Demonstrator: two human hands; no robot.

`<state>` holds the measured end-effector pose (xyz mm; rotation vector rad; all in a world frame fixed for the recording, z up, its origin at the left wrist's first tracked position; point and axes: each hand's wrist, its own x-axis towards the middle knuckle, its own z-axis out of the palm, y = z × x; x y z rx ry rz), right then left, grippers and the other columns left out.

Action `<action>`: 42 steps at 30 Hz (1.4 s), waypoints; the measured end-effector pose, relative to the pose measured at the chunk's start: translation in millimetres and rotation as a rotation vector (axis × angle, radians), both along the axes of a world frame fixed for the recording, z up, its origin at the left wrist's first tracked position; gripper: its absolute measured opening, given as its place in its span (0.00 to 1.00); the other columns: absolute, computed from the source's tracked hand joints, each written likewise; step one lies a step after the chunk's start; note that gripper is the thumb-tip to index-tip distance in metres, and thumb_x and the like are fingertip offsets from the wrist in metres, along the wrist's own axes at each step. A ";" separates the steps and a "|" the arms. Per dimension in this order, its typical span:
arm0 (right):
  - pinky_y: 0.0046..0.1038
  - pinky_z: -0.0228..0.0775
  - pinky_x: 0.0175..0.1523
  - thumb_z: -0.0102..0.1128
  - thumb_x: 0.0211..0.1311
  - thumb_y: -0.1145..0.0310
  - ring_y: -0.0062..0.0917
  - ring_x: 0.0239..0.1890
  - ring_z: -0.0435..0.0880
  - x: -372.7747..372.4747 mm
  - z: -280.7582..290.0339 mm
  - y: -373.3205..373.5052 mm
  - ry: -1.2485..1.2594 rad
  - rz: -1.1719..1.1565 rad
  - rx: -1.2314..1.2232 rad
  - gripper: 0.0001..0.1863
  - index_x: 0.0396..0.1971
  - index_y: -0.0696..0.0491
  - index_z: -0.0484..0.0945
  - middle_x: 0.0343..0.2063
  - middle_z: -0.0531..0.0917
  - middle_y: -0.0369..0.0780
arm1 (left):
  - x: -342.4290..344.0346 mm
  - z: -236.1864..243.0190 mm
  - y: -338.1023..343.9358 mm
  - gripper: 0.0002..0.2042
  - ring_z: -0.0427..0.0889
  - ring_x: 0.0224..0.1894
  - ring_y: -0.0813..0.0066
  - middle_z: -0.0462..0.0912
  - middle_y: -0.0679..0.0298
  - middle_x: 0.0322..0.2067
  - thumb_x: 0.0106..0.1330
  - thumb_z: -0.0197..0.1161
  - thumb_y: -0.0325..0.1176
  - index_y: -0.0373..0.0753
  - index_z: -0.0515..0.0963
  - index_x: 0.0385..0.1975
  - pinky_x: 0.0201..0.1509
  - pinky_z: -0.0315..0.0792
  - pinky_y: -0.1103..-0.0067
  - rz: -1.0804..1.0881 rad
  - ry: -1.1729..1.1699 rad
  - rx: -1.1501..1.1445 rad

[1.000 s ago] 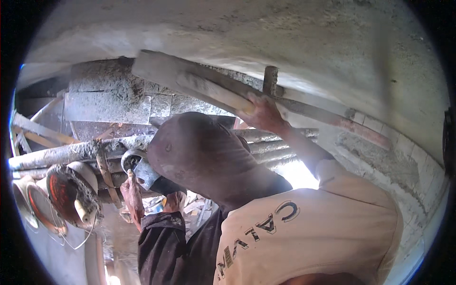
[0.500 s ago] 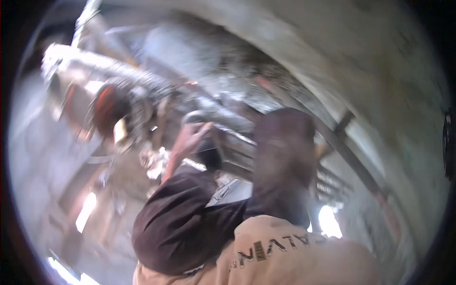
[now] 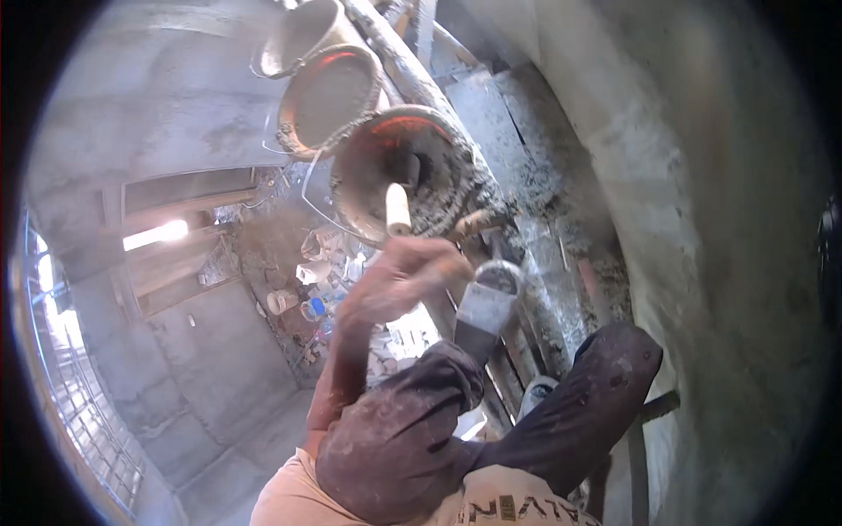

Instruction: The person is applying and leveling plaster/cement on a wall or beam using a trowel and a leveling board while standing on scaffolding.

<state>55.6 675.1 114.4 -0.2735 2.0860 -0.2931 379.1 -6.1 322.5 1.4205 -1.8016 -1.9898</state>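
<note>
The nearest bucket [image 3: 353, 180] is standing beyond your knees, with grey mix [image 3: 443, 197] clinging inside. Your left hand [image 3: 403, 276] is hanging at its near rim, blurred; its fingers are seemingly curling, but I cannot tell whether they are gripping. Your right hand is lying outside the view. The pale handle [image 3: 397, 210] is poking over the rim, its near end showing right at your knuckles. For a sure grip, you'd best be wrapping your whole palm around it and keeping your wrist level, since mix could be dripping.

Around you, the curved wall [image 3: 653, 175] is bounding your right; a long pole [image 3: 408, 70] is running beside the row. Two more buckets [image 3: 375, 88] are standing farther on. Your shoe [image 3: 487, 302] is resting just beside that hand, probably crowding it.
</note>
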 end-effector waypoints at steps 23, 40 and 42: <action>0.24 0.72 0.34 0.60 0.65 0.68 0.19 0.26 0.80 95.3 180.3 -712.4 0.142 0.750 -0.975 0.11 0.35 0.61 0.84 0.21 0.83 0.41 | 187.8 -321.5 66.3 0.22 0.76 0.53 0.44 0.78 0.42 0.50 0.73 0.47 0.45 0.31 0.75 0.51 0.55 0.70 0.57 0.643 -0.558 -0.921; 0.37 0.73 0.59 0.57 0.59 0.55 0.42 0.55 0.81 308.0 41.2 -1156.2 0.723 1.508 -1.320 0.25 0.54 0.51 0.79 0.53 0.81 0.50 | 38.8 -256.6 -2.7 0.20 0.85 0.41 0.49 0.87 0.50 0.34 0.56 0.67 0.52 0.44 0.83 0.41 0.48 0.71 0.58 1.105 -0.796 -0.176; 0.36 0.71 0.62 0.58 0.59 0.54 0.42 0.58 0.78 391.8 48.9 -1147.5 0.461 1.500 -1.214 0.27 0.57 0.52 0.77 0.56 0.79 0.49 | 80.8 -246.8 9.2 0.21 0.85 0.42 0.49 0.87 0.50 0.34 0.56 0.67 0.53 0.44 0.83 0.41 0.48 0.71 0.58 1.145 -0.918 -0.039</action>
